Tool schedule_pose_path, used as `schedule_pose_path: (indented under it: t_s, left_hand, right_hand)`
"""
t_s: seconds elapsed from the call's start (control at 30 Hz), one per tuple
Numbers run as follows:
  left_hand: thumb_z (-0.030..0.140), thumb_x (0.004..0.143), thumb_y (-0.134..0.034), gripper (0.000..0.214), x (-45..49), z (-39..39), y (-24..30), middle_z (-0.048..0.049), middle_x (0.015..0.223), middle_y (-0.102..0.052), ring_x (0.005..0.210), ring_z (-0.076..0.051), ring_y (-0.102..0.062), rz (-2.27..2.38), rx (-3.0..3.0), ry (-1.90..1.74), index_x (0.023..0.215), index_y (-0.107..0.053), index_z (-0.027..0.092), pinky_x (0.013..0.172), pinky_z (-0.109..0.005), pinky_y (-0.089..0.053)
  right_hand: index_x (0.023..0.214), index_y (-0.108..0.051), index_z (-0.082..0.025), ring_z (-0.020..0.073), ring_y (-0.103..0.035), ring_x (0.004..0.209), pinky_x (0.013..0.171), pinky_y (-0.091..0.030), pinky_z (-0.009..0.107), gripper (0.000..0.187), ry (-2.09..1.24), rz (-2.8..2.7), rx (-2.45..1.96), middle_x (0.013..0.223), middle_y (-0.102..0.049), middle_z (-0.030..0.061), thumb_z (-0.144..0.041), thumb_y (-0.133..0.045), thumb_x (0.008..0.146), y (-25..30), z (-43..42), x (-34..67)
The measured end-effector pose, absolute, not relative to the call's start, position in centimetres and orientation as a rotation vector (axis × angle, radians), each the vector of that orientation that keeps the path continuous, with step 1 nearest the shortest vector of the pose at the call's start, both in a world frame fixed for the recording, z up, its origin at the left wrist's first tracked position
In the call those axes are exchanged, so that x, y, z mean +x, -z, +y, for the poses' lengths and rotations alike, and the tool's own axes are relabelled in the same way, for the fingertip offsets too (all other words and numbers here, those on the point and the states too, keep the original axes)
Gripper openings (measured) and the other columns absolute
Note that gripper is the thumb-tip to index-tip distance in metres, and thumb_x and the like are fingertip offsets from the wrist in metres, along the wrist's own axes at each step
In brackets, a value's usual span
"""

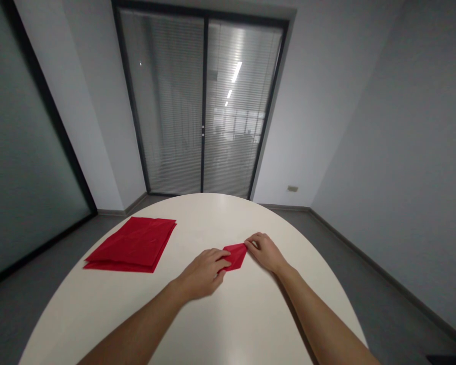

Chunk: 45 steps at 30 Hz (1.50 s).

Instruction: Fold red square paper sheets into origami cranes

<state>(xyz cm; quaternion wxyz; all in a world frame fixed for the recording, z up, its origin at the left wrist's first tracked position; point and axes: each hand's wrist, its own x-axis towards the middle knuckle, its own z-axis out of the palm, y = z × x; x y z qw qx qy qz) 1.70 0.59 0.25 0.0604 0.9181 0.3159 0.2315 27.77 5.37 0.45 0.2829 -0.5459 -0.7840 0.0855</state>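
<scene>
A small folded red sheet [235,256] lies on the white round table [220,324], with a crease running across it; whether it is paper or cloth I cannot tell. My left hand [205,271] has its fingers over the left side of the sheet, holding it against the tabletop. At the upper right corner, my right hand [264,251] pinches the sheet between thumb and forefinger, the other fingers curled. Part of the sheet's left edge is hidden under my left fingers.
Larger red sheets [135,243], stacked flat and slightly wrinkled, rest on the table's left side. The table's curved edge runs around the far side. Beyond it stand glass doors with blinds [205,106], and a wall socket [292,188] is low on the wall.
</scene>
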Motion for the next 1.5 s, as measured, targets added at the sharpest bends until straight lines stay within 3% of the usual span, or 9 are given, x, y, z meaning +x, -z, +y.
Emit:
schedule_pose_path:
  t_s: [0.17,0.37,0.6,1.03,1.33,1.5]
  left_hand:
    - [0.017,0.090,-0.055,0.028,1.7,0.6,-0.4,-0.0060,0.128,-0.065,0.115,-0.024,-0.058,0.913,2.797,-0.719,0.114,-0.070,0.023,0.103,-0.043,-0.045]
    - [0.022,0.094,-0.054,0.028,1.7,0.4,-1.1,-0.0054,0.122,-0.067,0.113,-0.023,-0.059,0.837,2.783,-0.714,0.117,-0.068,0.024,0.105,-0.042,-0.043]
    - [0.019,0.093,-0.051,0.032,1.7,0.2,-1.4,-0.0058,0.127,-0.066,0.116,-0.022,-0.060,0.808,2.770,-0.641,0.122,-0.066,0.024,0.114,-0.046,-0.035]
    - [0.017,0.088,-0.056,0.032,1.7,0.5,-1.1,-0.0061,0.131,-0.065,0.119,-0.023,-0.060,0.774,2.776,-0.669,0.117,-0.069,0.022,0.110,-0.042,-0.041]
    - [0.017,0.087,-0.056,0.034,1.5,0.5,-0.7,-0.0067,0.137,-0.062,0.124,-0.024,-0.057,0.774,2.793,-0.654,0.119,-0.068,0.022,0.112,-0.043,-0.039]
    - [0.019,0.088,-0.056,0.035,1.5,0.6,-0.7,-0.0063,0.139,-0.061,0.126,-0.024,-0.056,0.783,2.804,-0.617,0.121,-0.066,0.022,0.112,-0.044,-0.038]
  right_hand:
    - [0.086,-0.071,-0.017,0.0221,-0.061,0.083,0.078,-0.046,0.033,0.022,-0.375,-1.968,-1.385,0.088,-0.070,0.0079,-0.034,-0.057,0.088,0.0,5.8,27.8]
    - [0.087,-0.069,-0.015,0.0178,-0.060,0.072,0.069,-0.045,0.030,0.028,-0.792,-1.765,-1.240,0.078,-0.069,0.0045,-0.042,-0.060,0.087,0.3,6.0,27.5]
    - [0.111,-0.067,-0.012,0.0143,-0.053,0.062,0.062,-0.041,0.028,0.046,-0.872,-1.629,-1.194,0.067,-0.061,-0.0008,-0.048,-0.064,0.083,0.3,6.0,27.1]
    - [0.113,-0.066,-0.010,0.0102,-0.047,0.049,0.048,-0.031,0.024,0.047,-1.025,-1.466,-1.288,0.065,-0.064,0.0008,-0.041,-0.064,0.077,0.0,6.1,27.8]
    - [0.104,-0.066,-0.012,0.0145,-0.058,0.060,0.046,-0.034,0.023,0.046,-0.991,-1.388,-1.337,0.070,-0.067,0.0035,-0.050,-0.068,0.077,0.0,6.0,27.4]
    - [0.103,-0.064,-0.014,0.0118,-0.055,0.051,0.048,-0.040,0.023,0.049,-1.109,-1.319,-1.268,0.062,-0.065,-0.0010,-0.041,-0.081,0.067,0.1,6.1,27.5]
